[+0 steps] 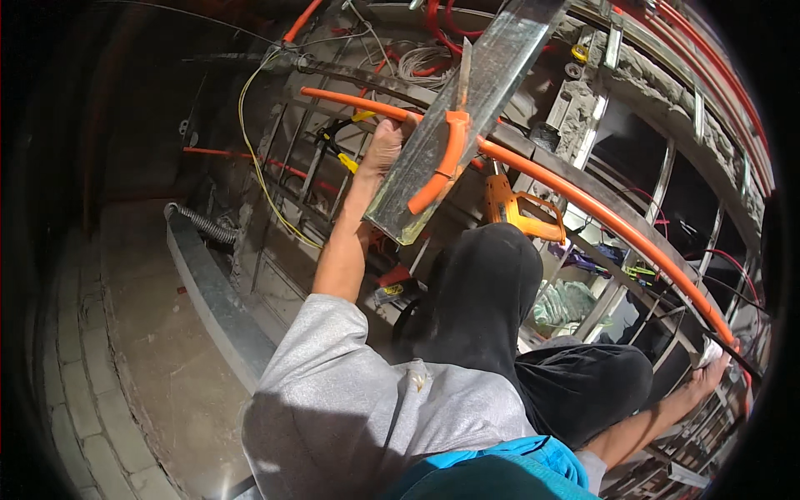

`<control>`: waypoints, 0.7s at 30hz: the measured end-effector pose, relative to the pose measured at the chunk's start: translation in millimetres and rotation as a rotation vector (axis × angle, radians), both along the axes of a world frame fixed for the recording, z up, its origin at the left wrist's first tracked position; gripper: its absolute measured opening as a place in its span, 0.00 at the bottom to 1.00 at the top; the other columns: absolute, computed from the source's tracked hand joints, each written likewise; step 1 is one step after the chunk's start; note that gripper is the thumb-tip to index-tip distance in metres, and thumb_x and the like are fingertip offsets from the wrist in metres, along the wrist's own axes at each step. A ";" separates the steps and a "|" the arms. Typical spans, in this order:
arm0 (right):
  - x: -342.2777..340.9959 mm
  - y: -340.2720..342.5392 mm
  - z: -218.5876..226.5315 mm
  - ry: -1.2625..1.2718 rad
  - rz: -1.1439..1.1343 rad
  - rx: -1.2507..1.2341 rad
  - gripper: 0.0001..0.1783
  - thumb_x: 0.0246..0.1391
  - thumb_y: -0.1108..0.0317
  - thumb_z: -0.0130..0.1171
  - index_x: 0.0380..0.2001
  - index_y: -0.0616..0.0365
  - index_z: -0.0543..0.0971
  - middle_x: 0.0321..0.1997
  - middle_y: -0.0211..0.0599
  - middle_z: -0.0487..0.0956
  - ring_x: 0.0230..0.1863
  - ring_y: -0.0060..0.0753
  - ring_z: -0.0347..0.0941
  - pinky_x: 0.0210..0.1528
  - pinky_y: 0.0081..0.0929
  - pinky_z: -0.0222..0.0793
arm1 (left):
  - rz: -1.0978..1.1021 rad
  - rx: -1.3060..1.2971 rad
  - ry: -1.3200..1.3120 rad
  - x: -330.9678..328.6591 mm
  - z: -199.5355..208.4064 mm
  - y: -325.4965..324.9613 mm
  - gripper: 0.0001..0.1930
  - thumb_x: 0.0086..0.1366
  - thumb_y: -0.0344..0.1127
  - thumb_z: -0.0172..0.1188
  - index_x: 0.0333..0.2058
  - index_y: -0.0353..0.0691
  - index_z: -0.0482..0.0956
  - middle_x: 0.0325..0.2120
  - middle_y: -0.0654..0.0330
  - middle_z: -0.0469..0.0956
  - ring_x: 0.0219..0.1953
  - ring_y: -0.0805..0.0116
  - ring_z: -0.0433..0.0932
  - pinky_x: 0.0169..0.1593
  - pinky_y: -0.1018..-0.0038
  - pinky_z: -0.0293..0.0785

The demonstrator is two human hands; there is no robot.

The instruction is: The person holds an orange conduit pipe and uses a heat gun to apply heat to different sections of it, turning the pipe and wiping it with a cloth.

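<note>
The left hand (385,148), above the middle of the frame, looks closed on the orange pipe (604,207) near its left end; its fingertips are partly hidden by the pipe and metal, so how tight the hold is, I cannot tell. The right hand (707,375), at the far right, is closed around the pipe's other end, with something white (710,352) at the palm whose kind I cannot make out. The pipe bows between them, from upper left to lower right.

To handle it well, I would keep both holds firm, spread the bend evenly along the length rather than forcing one spot, and turn both ends together so it does not twist or kink.

A metal channel (500,79) slants across in front of the pipe and hides a stretch of it; whether they touch is unclear. On the channel lies an orange-handled saw (451,158), blade toward the top, which a jolt could knock loose. An orange heat gun (508,207) stands below the pipe, just beside the raised knee (492,254), limiting room there. Farther out are a yellow-and-black tool (343,143) left of the left hand, coiled pale cable (423,63) at upper centre, and a springy metal hose (208,225) at left.
</note>
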State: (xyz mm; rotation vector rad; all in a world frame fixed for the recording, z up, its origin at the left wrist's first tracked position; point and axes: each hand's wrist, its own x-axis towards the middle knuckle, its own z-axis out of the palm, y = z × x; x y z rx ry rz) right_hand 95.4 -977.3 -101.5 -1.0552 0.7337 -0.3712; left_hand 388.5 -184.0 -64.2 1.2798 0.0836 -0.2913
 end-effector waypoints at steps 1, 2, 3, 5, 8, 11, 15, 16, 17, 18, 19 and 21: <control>-1.6 -3.7 -1.6 -0.008 -0.028 -0.012 0.13 0.66 0.53 0.59 0.45 0.48 0.76 0.36 0.33 0.83 0.32 0.30 0.82 0.30 0.29 0.81 | 0.003 -0.005 -0.005 1.9 -1.1 0.9 0.23 0.66 0.53 0.64 0.40 0.33 0.81 0.30 0.68 0.81 0.29 0.82 0.76 0.33 0.80 0.73; -2.7 -8.1 -5.6 -0.014 -0.052 -0.021 0.14 0.66 0.52 0.59 0.45 0.48 0.76 0.37 0.34 0.83 0.32 0.30 0.82 0.30 0.30 0.81 | -0.014 0.021 -0.013 2.6 -3.9 3.5 0.24 0.65 0.54 0.65 0.41 0.33 0.81 0.30 0.68 0.81 0.30 0.82 0.76 0.34 0.80 0.73; -2.5 -12.7 -10.2 -0.024 -0.075 -0.030 0.15 0.66 0.52 0.59 0.45 0.49 0.76 0.37 0.35 0.83 0.32 0.31 0.82 0.30 0.30 0.82 | -0.029 0.047 -0.023 2.9 -5.9 5.6 0.25 0.65 0.55 0.66 0.41 0.33 0.81 0.30 0.68 0.81 0.30 0.81 0.76 0.34 0.80 0.73; -9.3 -21.2 -12.7 -0.033 0.023 0.024 0.16 0.67 0.52 0.58 0.49 0.49 0.74 0.42 0.37 0.83 0.35 0.33 0.82 0.33 0.32 0.82 | -0.032 0.031 -0.017 3.3 -11.6 4.9 0.26 0.64 0.55 0.66 0.41 0.33 0.81 0.30 0.67 0.81 0.30 0.81 0.76 0.34 0.80 0.74; -10.9 -23.3 -18.1 -0.033 0.043 0.068 0.18 0.67 0.52 0.57 0.52 0.48 0.73 0.45 0.38 0.83 0.40 0.35 0.82 0.37 0.35 0.83 | -0.018 0.035 -0.015 -0.4 -9.3 3.7 0.25 0.65 0.55 0.64 0.40 0.34 0.80 0.29 0.68 0.81 0.29 0.82 0.75 0.33 0.80 0.73; -16.3 -35.8 -21.2 -0.013 0.006 0.062 0.17 0.66 0.55 0.59 0.49 0.53 0.73 0.45 0.37 0.82 0.41 0.35 0.82 0.42 0.34 0.82 | 0.005 0.033 -0.013 -2.9 -0.4 -5.6 0.23 0.68 0.55 0.62 0.38 0.35 0.80 0.28 0.70 0.79 0.28 0.84 0.74 0.31 0.79 0.71; -16.9 -49.0 -29.4 -0.004 0.023 0.046 0.16 0.66 0.55 0.60 0.47 0.55 0.73 0.43 0.37 0.81 0.41 0.34 0.81 0.45 0.34 0.81 | -0.043 0.019 -0.024 -2.5 -5.2 3.0 0.23 0.67 0.56 0.63 0.37 0.36 0.80 0.26 0.72 0.78 0.27 0.84 0.73 0.31 0.80 0.70; -16.8 -50.7 -32.2 -0.006 0.002 0.028 0.17 0.66 0.55 0.60 0.47 0.55 0.73 0.43 0.37 0.81 0.41 0.34 0.81 0.44 0.34 0.81 | -0.057 0.009 -0.033 -1.2 -5.1 2.6 0.24 0.66 0.56 0.63 0.37 0.37 0.80 0.26 0.72 0.78 0.27 0.85 0.73 0.31 0.81 0.70; -16.8 -52.6 -34.8 -0.008 -0.020 0.009 0.17 0.66 0.55 0.60 0.47 0.55 0.73 0.43 0.37 0.81 0.41 0.33 0.80 0.44 0.34 0.81 | -0.054 0.009 -0.037 0.0 -4.7 1.8 0.24 0.66 0.56 0.63 0.37 0.37 0.80 0.26 0.72 0.78 0.27 0.85 0.73 0.31 0.81 0.70; -15.7 -53.9 -36.2 0.005 -0.058 -0.006 0.17 0.65 0.55 0.61 0.46 0.55 0.73 0.43 0.37 0.80 0.41 0.33 0.80 0.44 0.32 0.80 | -0.051 0.012 -0.043 -0.7 -3.1 2.4 0.23 0.67 0.55 0.63 0.37 0.36 0.80 0.27 0.71 0.78 0.29 0.84 0.74 0.32 0.79 0.71; -13.8 -55.7 -36.9 0.014 -0.054 -0.004 0.17 0.65 0.54 0.61 0.47 0.55 0.73 0.43 0.37 0.80 0.41 0.33 0.80 0.44 0.32 0.80 | -0.048 0.014 -0.049 -1.2 -1.2 4.3 0.23 0.67 0.54 0.63 0.38 0.35 0.80 0.28 0.70 0.79 0.30 0.83 0.75 0.34 0.78 0.72; -23.6 -64.4 -33.9 0.038 -0.036 -0.008 0.18 0.65 0.54 0.61 0.47 0.55 0.73 0.43 0.37 0.80 0.40 0.32 0.79 0.43 0.31 0.80 | -0.011 -0.029 -0.021 8.3 -15.8 15.2 0.22 0.67 0.52 0.64 0.39 0.34 0.79 0.31 0.65 0.80 0.34 0.77 0.78 0.39 0.75 0.76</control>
